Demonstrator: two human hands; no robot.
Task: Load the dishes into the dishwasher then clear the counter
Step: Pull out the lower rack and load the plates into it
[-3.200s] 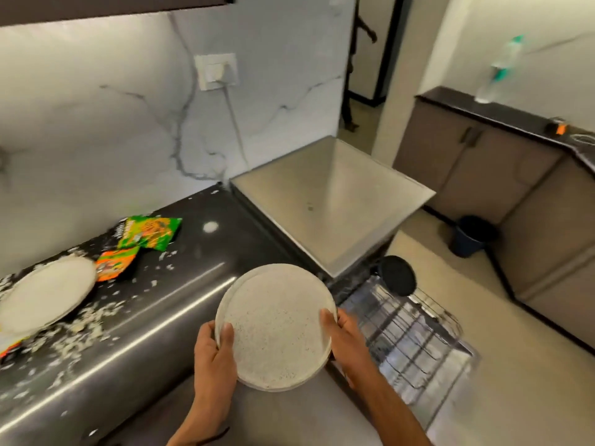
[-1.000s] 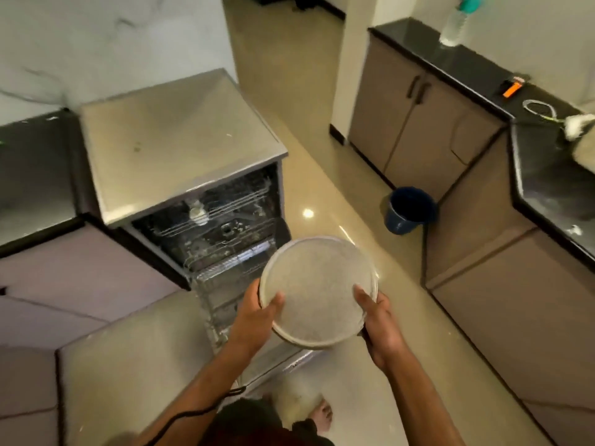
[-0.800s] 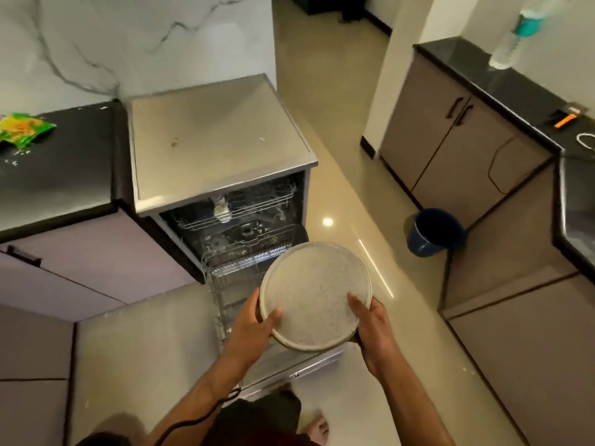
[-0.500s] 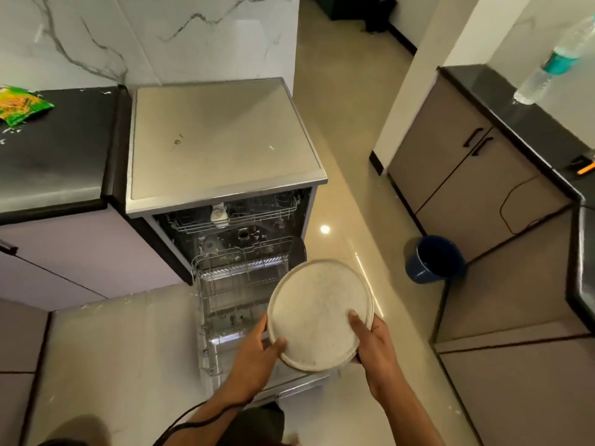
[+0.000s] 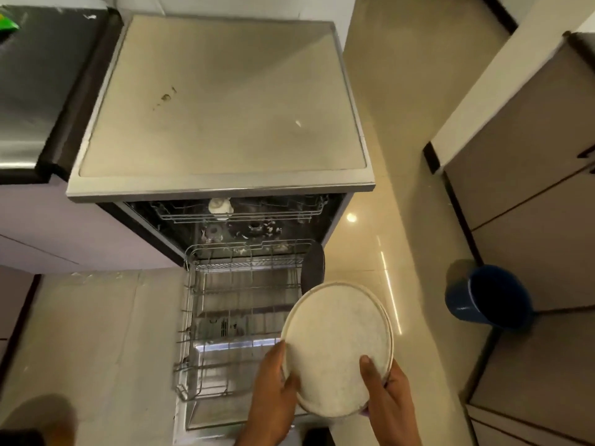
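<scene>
Stainless-steel freestanding dishwasher (image 5: pixel 222 101), seen from above, with a flat matte grey top bearing a small brown stain; its door is folded down toward the viewer. The grey wire lower rack (image 5: pixel 238 317) is drawn out over the door, in front of the dishwasher's dark cavity. A dark round plate (image 5: pixel 315 265) stands on edge at the rack's far right corner. Deeper in the cavity, the upper wire rack holds a small white object (image 5: pixel 220 207), too indistinct to identify.

Left of the dishwasher lies a glossy black countertop (image 5: pixel 35 75); a green wrapper (image 5: pixel 7 22) shows at its far left edge. Right of the dishwasher, across the beige tiled floor, a dark blue bucket (image 5: pixel 487 297) stands against taupe cabinet doors (image 5: pixel 528 194).

The round off-white speckled plate (image 5: pixel 338 347), shallow with a raised rim, is tilted with its face toward the camera. It is held in the air in front of the dishwasher, above the near right part of the lower rack and just in front of the dark plate, apart from both.

The left hand (image 5: pixel 273 397) grips the plate's lower left rim, thumb on the face. The right hand (image 5: pixel 384 397) grips the lower right rim, thumb lying on the face and fingers behind. The plate rises up and away from both hands.
</scene>
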